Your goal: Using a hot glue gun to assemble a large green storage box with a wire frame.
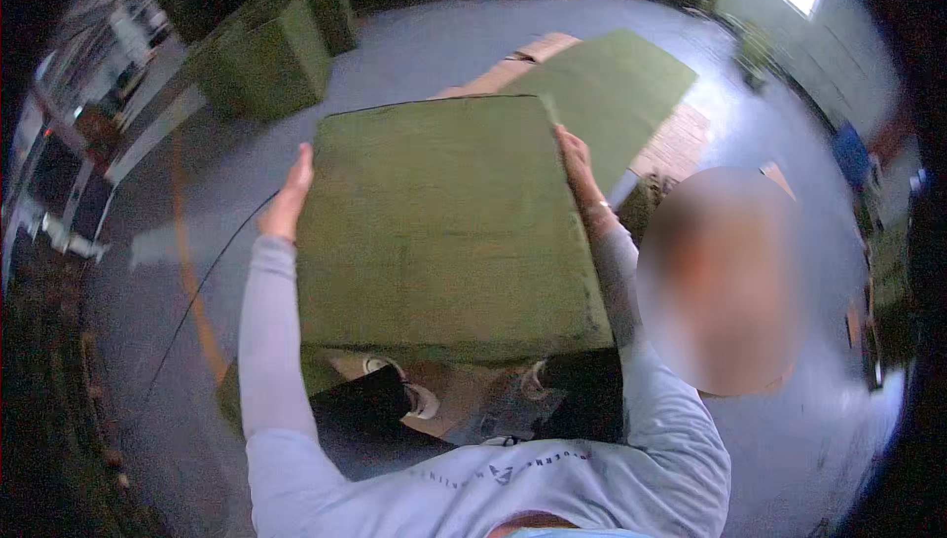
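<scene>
Hands [286,198] gripping green slab [444,227], blocking flat sheet [626,89], cable [203,285] left

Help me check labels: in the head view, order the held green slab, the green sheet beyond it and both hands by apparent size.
1. Held green slab, nearer the camera
2. Green sheet, partly hidden
3. Left hand and right hand: too alike to rank
</scene>
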Available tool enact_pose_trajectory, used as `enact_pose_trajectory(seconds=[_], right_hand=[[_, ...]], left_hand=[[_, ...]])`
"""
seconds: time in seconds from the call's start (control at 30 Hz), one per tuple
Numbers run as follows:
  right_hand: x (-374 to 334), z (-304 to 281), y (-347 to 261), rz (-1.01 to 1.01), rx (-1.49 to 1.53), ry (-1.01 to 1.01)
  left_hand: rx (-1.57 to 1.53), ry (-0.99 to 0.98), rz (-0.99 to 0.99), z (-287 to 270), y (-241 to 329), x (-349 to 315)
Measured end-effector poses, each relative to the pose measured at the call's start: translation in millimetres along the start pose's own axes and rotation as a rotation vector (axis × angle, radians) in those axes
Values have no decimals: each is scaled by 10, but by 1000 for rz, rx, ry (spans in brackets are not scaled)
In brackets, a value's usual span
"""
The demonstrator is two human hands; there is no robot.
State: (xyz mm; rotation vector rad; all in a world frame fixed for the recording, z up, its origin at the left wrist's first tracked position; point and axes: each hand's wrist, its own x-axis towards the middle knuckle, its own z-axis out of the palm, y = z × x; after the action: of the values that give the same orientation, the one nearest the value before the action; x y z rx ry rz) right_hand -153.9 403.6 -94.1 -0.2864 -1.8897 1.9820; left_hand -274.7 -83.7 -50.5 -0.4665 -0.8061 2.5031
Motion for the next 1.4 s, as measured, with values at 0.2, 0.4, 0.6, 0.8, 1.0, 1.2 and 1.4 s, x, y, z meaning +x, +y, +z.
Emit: enact_pose_trajectory(seconds=[0.2, 0.4, 0.6, 0.8, 1.0, 1.2, 1.4], right_hand=[[157, 14, 343, -156, -218, 81], [15, 279, 66, -38, 73, -85], [489, 32, 161, -39, 71, -121], [425, 56, 270, -194, -41, 38], [115, 15, 135, 34, -94, -40], [88, 7, 211, -1, 42, -27], [-96, 235, -94, 23, 146, 0]], left_hand=[[19, -62, 28, 106, 33, -160], [-42, -85, -124, 90, 373, -234], [-119, -67, -275, 1, 301, -35], [-96, -56, -206, -2, 81, -1], [-91, -59, -335, 60, 138, -285], [656, -93, 150, 23, -427, -414], [2682, 158, 505, 117, -138, -395]])
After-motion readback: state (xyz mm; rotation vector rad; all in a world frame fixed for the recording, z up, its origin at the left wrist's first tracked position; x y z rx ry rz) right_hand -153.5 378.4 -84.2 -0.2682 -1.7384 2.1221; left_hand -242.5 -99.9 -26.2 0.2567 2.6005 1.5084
